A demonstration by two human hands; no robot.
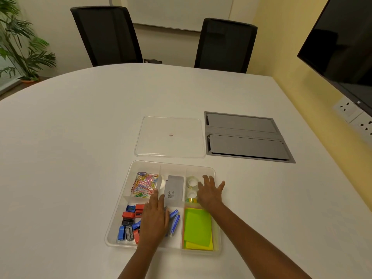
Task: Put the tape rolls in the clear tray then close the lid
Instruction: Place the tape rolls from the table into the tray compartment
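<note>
The clear tray [217, 174] sits on the white surface [70, 148], its lid [153, 125] lying flat just beyond it — off, not on. The tape rolls [191, 182] lie in the tray's far right compartment, one behind another, a yellowish one nearest. The right hand [209, 193] hovers over that corner with fingers spread, grasping nothing; it hides part of the rolls. The left hand [155, 214] rests flat and released over the near middle compartment, covering some blue staple boxes [175, 220]. Coloured paper clips [144, 185] fill the far left section, sharpeners [128, 224] the near left, and green sticky notes [198, 226] the near right. A grey box [174, 188] stands in the far middle.
</note>
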